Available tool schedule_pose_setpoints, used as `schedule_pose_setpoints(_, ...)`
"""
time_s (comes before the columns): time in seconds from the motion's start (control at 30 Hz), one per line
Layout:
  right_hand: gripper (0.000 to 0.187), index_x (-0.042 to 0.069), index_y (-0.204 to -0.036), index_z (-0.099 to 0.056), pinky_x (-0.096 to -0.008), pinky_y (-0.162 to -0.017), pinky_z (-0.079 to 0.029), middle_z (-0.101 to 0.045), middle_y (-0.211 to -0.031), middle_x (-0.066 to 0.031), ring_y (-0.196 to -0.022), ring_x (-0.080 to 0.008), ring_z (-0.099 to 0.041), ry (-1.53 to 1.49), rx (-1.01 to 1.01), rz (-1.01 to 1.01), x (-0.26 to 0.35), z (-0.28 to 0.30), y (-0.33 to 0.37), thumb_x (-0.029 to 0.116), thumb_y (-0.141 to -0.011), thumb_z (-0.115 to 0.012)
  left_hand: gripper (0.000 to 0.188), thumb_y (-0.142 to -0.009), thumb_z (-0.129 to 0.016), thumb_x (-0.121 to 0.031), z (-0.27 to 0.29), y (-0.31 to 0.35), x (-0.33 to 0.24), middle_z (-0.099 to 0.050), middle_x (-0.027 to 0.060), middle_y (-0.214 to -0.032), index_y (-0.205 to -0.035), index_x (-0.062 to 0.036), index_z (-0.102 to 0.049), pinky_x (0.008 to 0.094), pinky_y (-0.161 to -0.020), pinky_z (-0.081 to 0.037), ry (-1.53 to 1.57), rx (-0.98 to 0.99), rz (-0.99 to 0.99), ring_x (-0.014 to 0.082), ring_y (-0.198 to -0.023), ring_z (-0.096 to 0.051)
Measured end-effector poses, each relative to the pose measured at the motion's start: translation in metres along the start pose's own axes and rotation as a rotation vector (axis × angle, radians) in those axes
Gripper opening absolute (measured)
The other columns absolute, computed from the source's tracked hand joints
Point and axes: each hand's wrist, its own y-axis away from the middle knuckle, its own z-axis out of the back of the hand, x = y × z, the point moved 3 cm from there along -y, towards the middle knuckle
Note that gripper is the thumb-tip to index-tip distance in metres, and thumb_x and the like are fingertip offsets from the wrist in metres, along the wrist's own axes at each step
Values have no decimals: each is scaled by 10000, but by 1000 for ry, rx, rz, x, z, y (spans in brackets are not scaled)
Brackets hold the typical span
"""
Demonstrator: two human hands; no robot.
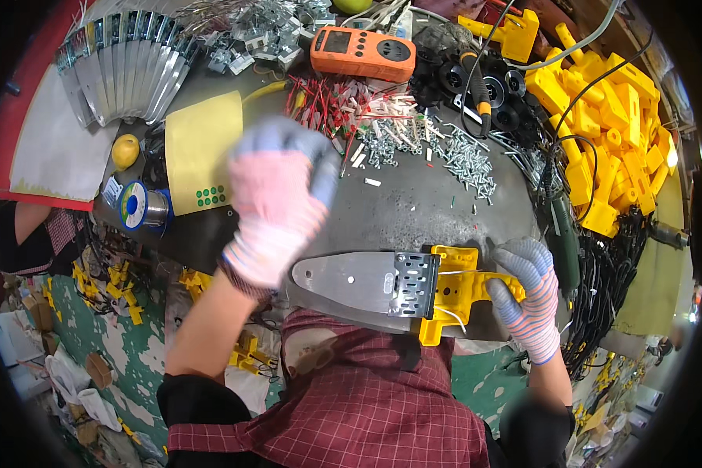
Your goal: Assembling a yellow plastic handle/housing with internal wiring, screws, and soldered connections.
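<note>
Nearest the person, above a red checked apron, the right hand in a striped knit glove with grey-coated fingertips is curled around the yellow plastic handle of a half-built tool. Its fingers are closed on the handle's right end. The tool lies across the near edge of the dark metal workbench. A flat, blade-shaped plate of dull grey metal with a rounded tip and small holes points to the person's left. It joins the handle through a perforated steel bracket, and thin white wires loop out of the yellow shell.

The left hand, in the same kind of glove, is blurred above the bench just beyond the plate; its fingers look bent, but whether it holds anything cannot be told.

Farther out lie a scatter of small bright screws, a heap of red and white wire pieces, a yellow sheet with green dots and a spool of solder. At the back sit an orange meter, fanned metal plates and a pile of yellow plastic housings.
</note>
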Motion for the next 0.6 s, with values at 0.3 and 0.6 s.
schedule_pose_setpoints(0.3, 256, 57, -952, -661, -447, -864, -477, -646, -928, -98, -893, -306, -621, -118, -63, 93, 17, -3, -5, 131, -716, -726, 213, -758, -714, -305, -35, -18, 26, -604, 93, -948, -824, -114, -647, 454, -789, -446, -386, -15, 45, 305, -932, -577)
schedule_pose_setpoints(0.6, 244, 79, -935, -678, -439, -861, -511, -660, -934, -73, -880, -277, -644, -217, -23, 127, 28, 6, -8, 133, -701, -721, 195, -841, -678, -257, 64, 21, 21, -640, 112, -805, -911, -84, -619, 455, -715, -477, -194, -83, 203, 350, -801, -613)
